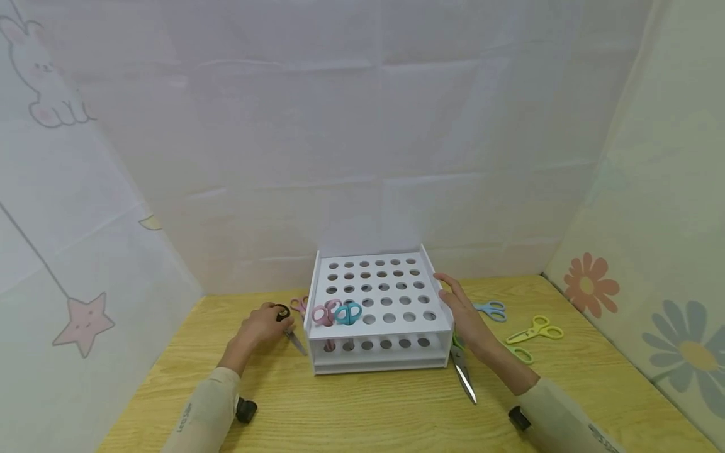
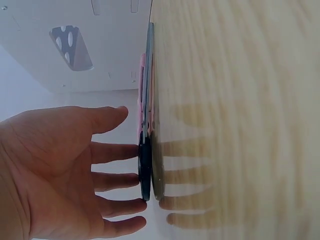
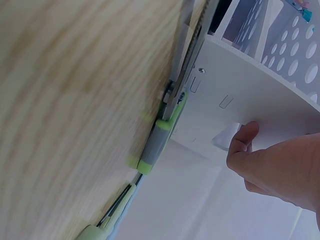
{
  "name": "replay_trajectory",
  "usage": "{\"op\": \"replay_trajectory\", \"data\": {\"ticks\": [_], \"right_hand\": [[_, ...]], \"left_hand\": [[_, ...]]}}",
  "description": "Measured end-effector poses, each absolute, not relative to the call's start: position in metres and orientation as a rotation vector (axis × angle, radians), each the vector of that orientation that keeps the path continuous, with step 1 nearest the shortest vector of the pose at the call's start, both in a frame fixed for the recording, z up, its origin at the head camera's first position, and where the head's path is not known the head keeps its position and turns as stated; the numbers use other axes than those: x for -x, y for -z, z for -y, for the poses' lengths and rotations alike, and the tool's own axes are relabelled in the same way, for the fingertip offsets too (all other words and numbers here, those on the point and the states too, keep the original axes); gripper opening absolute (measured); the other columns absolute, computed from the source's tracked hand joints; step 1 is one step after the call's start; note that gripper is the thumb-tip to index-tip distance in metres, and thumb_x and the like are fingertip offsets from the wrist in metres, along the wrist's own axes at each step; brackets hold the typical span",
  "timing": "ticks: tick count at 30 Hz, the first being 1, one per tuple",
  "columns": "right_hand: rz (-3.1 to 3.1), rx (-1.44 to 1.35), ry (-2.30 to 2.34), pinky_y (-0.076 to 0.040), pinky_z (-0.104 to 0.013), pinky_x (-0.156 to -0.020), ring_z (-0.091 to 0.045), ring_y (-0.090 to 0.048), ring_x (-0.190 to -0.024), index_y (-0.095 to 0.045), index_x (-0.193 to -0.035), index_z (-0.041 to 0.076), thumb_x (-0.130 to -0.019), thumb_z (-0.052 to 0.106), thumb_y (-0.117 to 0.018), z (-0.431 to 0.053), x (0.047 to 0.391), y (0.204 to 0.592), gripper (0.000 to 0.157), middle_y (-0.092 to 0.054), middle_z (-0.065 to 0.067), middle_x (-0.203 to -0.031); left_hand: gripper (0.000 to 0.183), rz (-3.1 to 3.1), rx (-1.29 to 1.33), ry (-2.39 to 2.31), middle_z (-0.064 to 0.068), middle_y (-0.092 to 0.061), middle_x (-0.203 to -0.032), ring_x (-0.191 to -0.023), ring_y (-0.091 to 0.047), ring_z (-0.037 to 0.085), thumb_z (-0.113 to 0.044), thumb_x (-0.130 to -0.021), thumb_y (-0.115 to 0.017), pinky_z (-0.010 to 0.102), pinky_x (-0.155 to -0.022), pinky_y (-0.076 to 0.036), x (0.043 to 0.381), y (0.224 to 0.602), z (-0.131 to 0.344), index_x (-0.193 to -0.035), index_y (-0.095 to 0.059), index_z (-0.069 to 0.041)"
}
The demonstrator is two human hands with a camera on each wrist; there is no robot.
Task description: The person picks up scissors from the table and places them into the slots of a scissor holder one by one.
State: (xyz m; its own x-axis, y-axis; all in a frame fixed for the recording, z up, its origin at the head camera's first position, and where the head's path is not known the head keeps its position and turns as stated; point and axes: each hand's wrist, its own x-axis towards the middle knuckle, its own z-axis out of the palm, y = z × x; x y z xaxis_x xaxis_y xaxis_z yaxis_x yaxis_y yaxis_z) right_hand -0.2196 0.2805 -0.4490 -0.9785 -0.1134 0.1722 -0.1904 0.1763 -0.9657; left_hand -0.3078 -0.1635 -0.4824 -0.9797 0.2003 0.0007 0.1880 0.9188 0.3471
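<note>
My left hand [image 1: 266,324] reaches over black-handled scissors [image 1: 282,312] lying flat left of the rack. In the left wrist view its fingers [image 2: 115,181] are straight, their tips at the black handle [image 2: 145,170], with the thumb apart. A white rack [image 1: 370,360] with rows of round holes stands in the middle. Pink scissors [image 1: 320,316] and teal scissors [image 1: 348,313] stand upright in its front row, handles up. My right hand [image 1: 467,321] rests against the rack's right side wall, fingers extended; the right wrist view shows its thumb [image 3: 245,135] by the wall's cutout.
Another pair of pink scissors [image 1: 297,306] lies left of the rack. On the right lie large scissors with long blades [image 1: 463,375], blue scissors [image 1: 491,309], yellow scissors [image 1: 537,330] and green scissors [image 1: 522,355]. Cloth walls [image 1: 374,138] enclose the wooden table [image 1: 362,409].
</note>
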Motion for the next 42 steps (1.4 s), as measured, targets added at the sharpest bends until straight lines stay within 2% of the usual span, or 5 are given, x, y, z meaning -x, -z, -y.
{"op": "replay_trajectory", "data": {"ticks": [8, 17, 23, 30, 42], "right_hand": [[2.349, -0.305, -1.948, -0.050, -0.039, -0.088, -0.040, -0.055, -0.117, -0.025, -0.160, 0.024, -0.112, 0.038, -0.033, -0.280, 0.220, 0.448, 0.050, -0.044, -0.023, -0.146], [2.356, -0.299, -1.950, -0.049, -0.040, -0.090, -0.037, -0.055, -0.117, -0.026, -0.160, 0.024, -0.112, 0.039, -0.033, -0.279, 0.220, 0.450, 0.051, -0.043, -0.021, -0.147], [2.364, -0.309, -1.945, -0.046, -0.041, -0.091, -0.037, -0.052, -0.121, -0.024, -0.160, 0.025, -0.112, 0.040, -0.032, -0.280, 0.221, 0.450, 0.051, -0.041, -0.020, -0.150], [2.357, -0.313, -1.954, -0.046, -0.040, -0.091, -0.037, -0.051, -0.122, -0.023, -0.161, 0.026, -0.112, 0.039, -0.032, -0.280, 0.222, 0.451, 0.051, -0.039, -0.020, -0.151], [2.369, -0.306, -1.935, -0.046, -0.041, -0.091, -0.037, -0.052, -0.121, -0.023, -0.160, 0.025, -0.112, 0.039, -0.032, -0.281, 0.222, 0.452, 0.051, -0.040, -0.020, -0.150]], "left_hand": [[0.040, -3.062, -0.382, -0.594, 0.026, -0.048, -0.142, -0.122, -0.048, 0.055, -0.034, -0.103, -0.059, 0.071, -0.095, -0.039, 0.306, 0.481, 0.165, -0.129, -0.068, -0.005], [0.015, -3.051, -0.440, -0.647, 0.013, -0.058, -0.101, -0.084, -0.055, 0.027, -0.016, -0.093, -0.075, 0.047, -0.074, -0.049, 0.308, 0.486, 0.170, -0.095, -0.067, -0.004], [0.051, -3.068, -0.343, -0.652, 0.025, -0.059, -0.113, -0.101, -0.058, 0.041, -0.022, -0.090, -0.078, 0.059, -0.085, -0.049, 0.310, 0.488, 0.171, -0.127, -0.060, 0.008], [0.042, -3.082, -0.198, -0.546, 0.020, -0.051, -0.095, -0.083, -0.051, 0.036, -0.035, -0.088, -0.080, 0.051, -0.069, -0.046, 0.308, 0.484, 0.171, -0.085, -0.059, 0.000], [0.046, -3.029, -0.168, -0.790, 0.025, -0.049, -0.100, -0.073, -0.048, 0.028, -0.035, -0.079, -0.088, 0.036, -0.059, -0.040, 0.310, 0.487, 0.175, -0.071, -0.058, -0.002]]}}
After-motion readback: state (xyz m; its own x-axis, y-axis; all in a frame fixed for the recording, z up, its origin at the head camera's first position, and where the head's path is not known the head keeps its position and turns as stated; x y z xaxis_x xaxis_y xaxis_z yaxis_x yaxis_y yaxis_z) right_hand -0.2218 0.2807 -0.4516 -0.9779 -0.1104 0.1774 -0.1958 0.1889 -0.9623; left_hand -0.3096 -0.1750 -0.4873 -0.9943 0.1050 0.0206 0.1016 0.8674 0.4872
